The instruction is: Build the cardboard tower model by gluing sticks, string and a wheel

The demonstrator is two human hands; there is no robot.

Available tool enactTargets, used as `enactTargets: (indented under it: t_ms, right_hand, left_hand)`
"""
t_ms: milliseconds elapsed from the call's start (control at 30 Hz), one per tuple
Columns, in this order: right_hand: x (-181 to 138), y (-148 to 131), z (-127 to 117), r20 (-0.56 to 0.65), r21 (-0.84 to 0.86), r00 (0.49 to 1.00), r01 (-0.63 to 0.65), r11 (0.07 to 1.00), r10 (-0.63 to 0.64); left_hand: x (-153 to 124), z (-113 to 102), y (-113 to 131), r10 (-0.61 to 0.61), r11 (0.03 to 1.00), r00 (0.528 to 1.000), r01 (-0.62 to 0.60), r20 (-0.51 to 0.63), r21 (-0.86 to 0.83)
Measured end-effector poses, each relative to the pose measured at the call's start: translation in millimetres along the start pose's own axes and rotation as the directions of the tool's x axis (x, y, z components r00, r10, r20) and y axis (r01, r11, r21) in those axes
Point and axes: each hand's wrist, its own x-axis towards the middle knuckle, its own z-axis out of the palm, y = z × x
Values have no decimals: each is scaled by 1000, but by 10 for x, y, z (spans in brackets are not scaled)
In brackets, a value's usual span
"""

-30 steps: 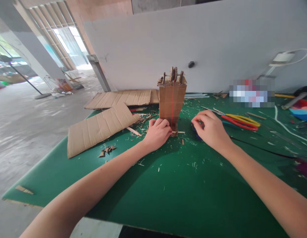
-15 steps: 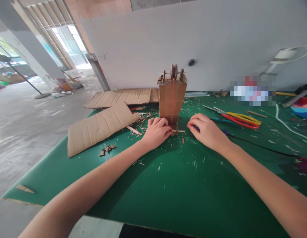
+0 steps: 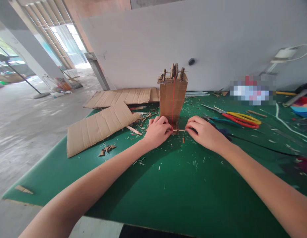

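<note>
A tall cardboard tower (image 3: 172,99) stands upright on the green mat (image 3: 168,178), with small cardboard wheels on sticks at its top and a red thread (image 3: 173,102) running down its front. A thin wooden stick (image 3: 178,130) sticks out at its base. My left hand (image 3: 157,131) is curled against the tower's lower left corner, pinching at the thread's bottom end. My right hand (image 3: 204,133) pinches the stick's right end just right of the base.
Flat corrugated cardboard sheets (image 3: 99,127) lie at the left and behind the tower. Red and yellow handled pliers (image 3: 240,120) lie to the right, with a black cable (image 3: 262,147) and coloured items at the far right. Cardboard scraps litter the mat. A grey board stands behind.
My right hand has moved left from the dark object near the pliers to the stick at the tower's base. My left hand has stayed at the base.
</note>
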Motion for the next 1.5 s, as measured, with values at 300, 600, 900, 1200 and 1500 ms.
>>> enactTargets:
  t_ms: [300,600,900,1200,1500]
  right_hand:
    - [0,8,-6,21,-24,999,26,999,-26]
    - [-1,7,-5,56,-44,998,16,999,-14]
    - [-8,-17,-19,109,-46,994,-19,999,24]
    - [-4,40,-5,-13,-99,999,-34,995,33]
    - [-2,9,22,10,-159,1000,-17,987,19]
  left_hand:
    - [-28,29,13,114,986,991,-104,-70,127]
    - [-17,-5,48,120,982,992,-112,-44,152]
    - [61,-32,59,-13,1000,1000,13,23,22]
    - [14,0,116,9,994,1000,-6,-27,113]
    - [58,-76,18,20,998,1000,-21,15,67]
